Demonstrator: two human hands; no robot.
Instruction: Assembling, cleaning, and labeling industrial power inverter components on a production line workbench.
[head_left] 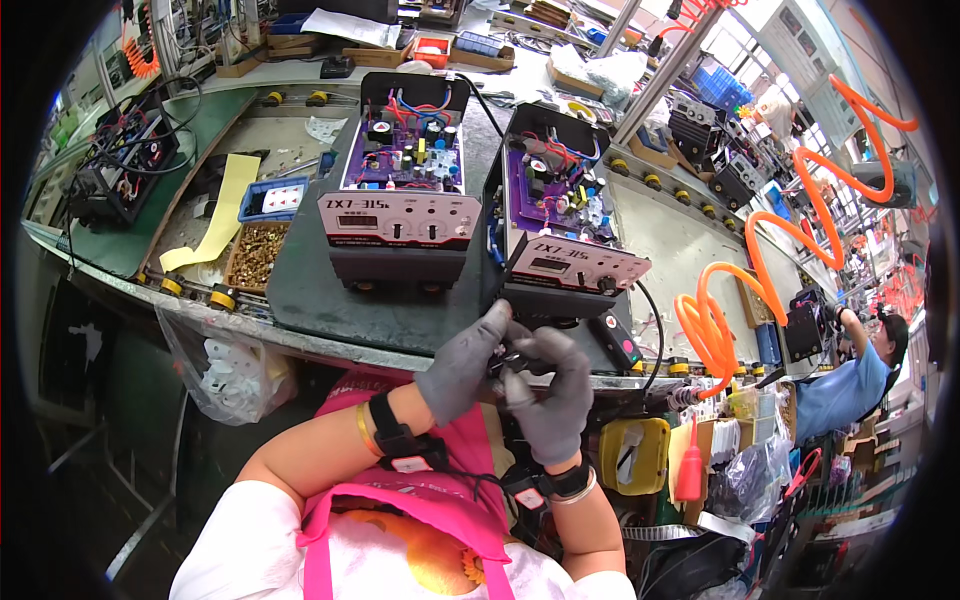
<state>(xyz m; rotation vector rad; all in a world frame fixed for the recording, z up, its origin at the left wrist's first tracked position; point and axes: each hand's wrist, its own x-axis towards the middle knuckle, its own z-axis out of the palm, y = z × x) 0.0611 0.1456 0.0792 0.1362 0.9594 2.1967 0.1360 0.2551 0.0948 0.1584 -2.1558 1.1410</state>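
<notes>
My left hand (464,365) and my right hand (550,390), both in grey gloves, meet in front of the bench edge. Their fingers are closed around a small black part (506,362), mostly hidden, whose kind I cannot make out. Just beyond them stands an open welding machine (575,265), turned at an angle, with a white front panel, knobs and a purple circuit board inside. To its left, a second open welding machine (398,220) faces me squarely. Its purple board and red and blue wires show from above.
On the left are a box of brass fittings (257,255), a blue tray (272,199) and a yellow paper sheet (222,215). An orange coiled hose (712,330) hangs at right. Below the bench are a yellow bin (636,455) and a plastic bag (240,380). A co-worker (850,375) works far right.
</notes>
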